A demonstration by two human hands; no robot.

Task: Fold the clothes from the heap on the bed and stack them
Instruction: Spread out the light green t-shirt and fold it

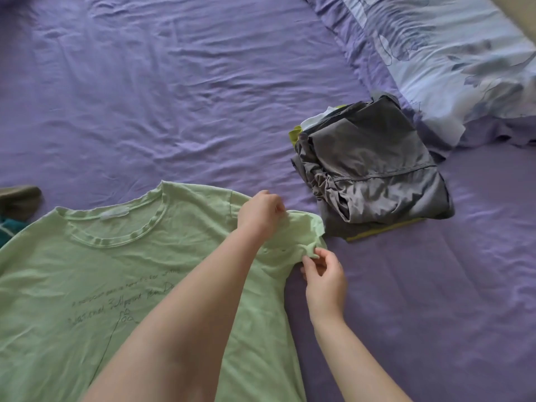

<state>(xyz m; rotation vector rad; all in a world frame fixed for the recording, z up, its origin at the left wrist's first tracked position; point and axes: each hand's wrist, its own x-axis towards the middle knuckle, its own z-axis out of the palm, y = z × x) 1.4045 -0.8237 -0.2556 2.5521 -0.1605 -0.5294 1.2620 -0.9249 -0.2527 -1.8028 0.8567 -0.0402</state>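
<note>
Both hands are pinching the right sleeve of a green T-shirt (121, 274). The left hand (261, 211) reaches across the shirt and nips the sleeve's upper edge between thumb and fingers, knuckles up. The right hand (324, 274) pinches the bunched lower hem of the same sleeve with thumb and forefinger, its other fingers loosely curled. The shirt lies face up on the purple sheet (162, 91), collar away from the person, dark script across its chest. Just beyond the sleeve sits a stack (374, 169) of folded clothes, a grey garment on top and yellow-green edges showing beneath. A patterned pillow (446, 53) lies behind the stack. At the left edge, near the shirt's shoulder, are bits of teal and olive cloth (17, 207).
</note>
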